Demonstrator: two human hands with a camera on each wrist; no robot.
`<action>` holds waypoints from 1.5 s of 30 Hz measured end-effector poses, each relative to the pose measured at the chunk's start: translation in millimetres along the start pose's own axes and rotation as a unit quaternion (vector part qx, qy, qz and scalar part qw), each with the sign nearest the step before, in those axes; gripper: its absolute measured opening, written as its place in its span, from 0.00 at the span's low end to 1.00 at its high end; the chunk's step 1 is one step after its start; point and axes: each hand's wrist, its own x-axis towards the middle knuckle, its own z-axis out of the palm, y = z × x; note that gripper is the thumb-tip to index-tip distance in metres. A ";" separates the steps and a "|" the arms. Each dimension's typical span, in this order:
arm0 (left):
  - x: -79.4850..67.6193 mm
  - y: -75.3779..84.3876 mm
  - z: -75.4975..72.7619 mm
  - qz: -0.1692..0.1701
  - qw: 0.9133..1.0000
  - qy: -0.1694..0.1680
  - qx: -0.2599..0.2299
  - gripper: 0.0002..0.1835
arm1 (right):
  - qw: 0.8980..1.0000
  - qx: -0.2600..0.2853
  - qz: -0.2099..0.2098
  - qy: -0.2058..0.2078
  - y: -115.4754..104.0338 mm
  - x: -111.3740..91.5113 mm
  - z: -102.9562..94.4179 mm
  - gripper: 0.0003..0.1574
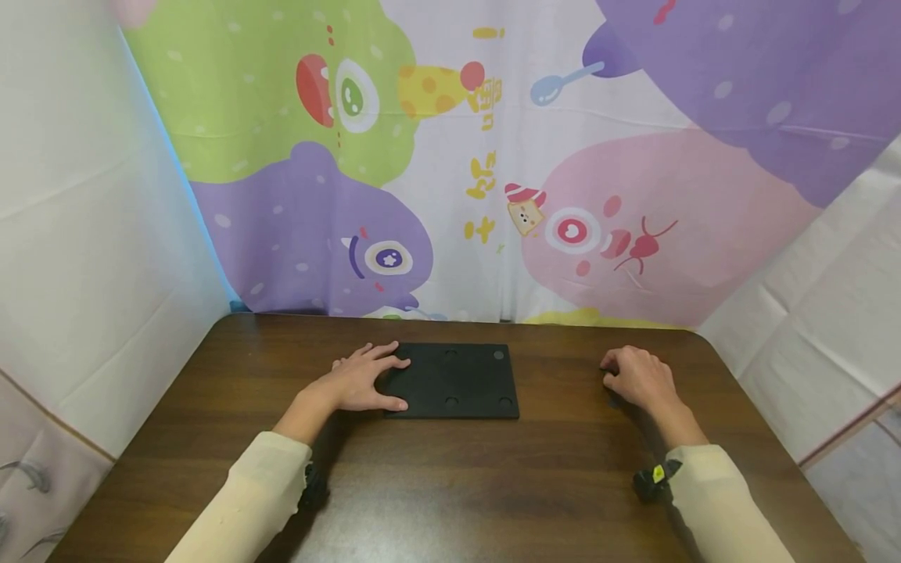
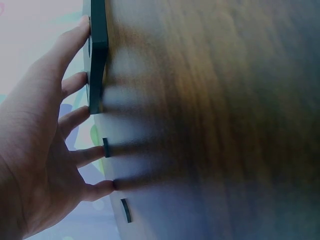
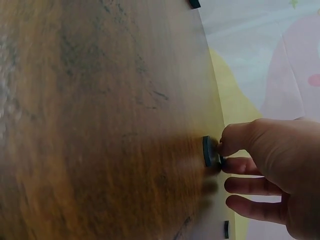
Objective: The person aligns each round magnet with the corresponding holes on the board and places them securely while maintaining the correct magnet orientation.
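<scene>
A flat black board (image 1: 468,379) with several round marks lies near the middle of the table. My left hand (image 1: 360,381) spreads over its left end, thumb and index finger resting on the board and the other fingers reaching past its edge. Beside those fingertips in the left wrist view are two small dark pieces (image 2: 126,210). Over at the right, my right hand (image 1: 639,377) pinches a thin dark piece (image 3: 221,160) between thumb and index finger, mostly hidden by them. Another thin dark piece (image 3: 207,151) lies just in front of that thumb.
The brown wooden table (image 1: 450,477) carries all of this. A further dark piece (image 3: 227,230) shows below the right hand in its wrist view. Behind the table hangs a cartoon-printed curtain (image 1: 479,274), with white cloth (image 1: 105,195) along the sides.
</scene>
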 end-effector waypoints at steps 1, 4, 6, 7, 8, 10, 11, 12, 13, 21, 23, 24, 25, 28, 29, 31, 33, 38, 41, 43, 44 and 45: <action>-0.1 0.1 0.0 0.000 1.000 0.000 -0.001 0.47 | 1.000 0.000 -0.001 0.001 -0.2 -0.2 -0.1 0.12; 0.0 0.1 0.3 -0.001 1.000 -0.001 0.000 0.47 | 1.000 0.001 -0.005 0.007 -0.5 -0.1 -0.4 0.12; 0.2 -0.1 0.6 -0.002 1.000 -0.001 0.000 0.47 | 1.000 0.001 -0.009 0.013 -1.1 0.3 -1.0 0.12; 0.3 -0.2 0.7 -0.002 1.000 -0.001 0.000 0.47 | 1.000 0.001 -0.011 0.017 -0.9 0.9 -1.1 0.12; 0.5 -0.4 0.8 -0.002 1.000 -0.001 0.001 0.47 | 1.000 0.001 -0.013 0.020 -1.2 1.3 -1.4 0.12; 0.7 -0.6 1.0 -0.002 1.000 -0.001 0.000 0.47 | 1.000 0.002 -0.016 0.026 -1.6 1.8 -2.6 0.12; 0.8 -0.7 1.0 -0.002 1.000 -0.001 0.000 0.47 | 0.999 0.002 -0.017 0.027 -1.3 2.2 -3.1 0.12; 1.0 -0.8 1.1 -0.002 1.000 0.000 0.000 0.47 | 0.999 0.003 -0.017 0.028 -1.1 2.3 -3.6 0.12; 1.1 -0.8 1.0 -0.002 1.000 0.000 0.000 0.47 | 0.999 0.003 -0.016 0.028 -1.0 2.3 -4.1 0.12; 1.2 -0.5 0.4 0.000 1.000 -0.002 -0.001 0.47 | 0.999 0.009 -0.022 0.033 -0.9 3.1 -7.2 0.12; 1.0 -0.4 0.2 0.000 1.000 -0.001 -0.003 0.47 | 0.999 0.011 -0.024 0.036 -0.9 3.6 -8.1 0.11; 0.8 -0.3 0.1 0.000 1.000 -0.002 -0.003 0.47 | 0.999 0.010 -0.023 0.037 -0.9 3.8 -8.1 0.11; 0.7 -0.3 0.0 -0.001 1.000 -0.002 -0.004 0.47 | 0.999 0.011 -0.023 0.036 -1.0 3.8 -8.1 0.11; 0.5 -0.4 -0.2 -0.002 1.000 -0.004 -0.006 0.47 | 0.999 0.011 -0.024 0.029 -2.7 2.8 -7.1 0.11; 0.5 -0.5 -0.1 -0.002 1.000 -0.004 -0.005 0.47 | 0.999 0.012 -0.024 0.027 -3.3 2.2 -6.4 0.12; 0.6 -0.6 -0.1 -0.002 1.000 -0.004 -0.005 0.47 | 0.999 0.012 -0.024 0.027 -4.7 1.2 -4.7 0.12; 0.7 -0.4 0.0 -0.002 1.000 -0.004 -0.004 0.47 | 0.999 0.012 -0.026 0.027 -6.0 -0.1 -3.8 0.12; 1.1 -0.9 0.5 -0.001 1.000 -0.003 -0.003 0.47 | 0.999 0.008 -0.027 0.030 -9.8 -1.6 -3.8 0.12; 1.2 -1.0 0.4 -0.001 1.000 -0.003 -0.003 0.47 | 0.999 0.006 -0.027 0.031 -12.8 -1.4 -4.1 0.12; 1.2 -0.8 0.1 -0.002 1.000 -0.004 -0.003 0.47 | 0.999 0.006 -0.026 0.029 -14.5 -1.8 -4.8 0.12; 1.2 -0.7 0.2 -0.002 1.000 -0.004 -0.003 0.47 | 0.999 0.006 -0.026 0.029 -15.2 -1.9 -4.9 0.12; 1.3 -0.7 0.2 -0.003 1.000 -0.004 -0.003 0.47 | 0.999 0.006 -0.027 0.028 -16.0 -2.0 -4.9 0.12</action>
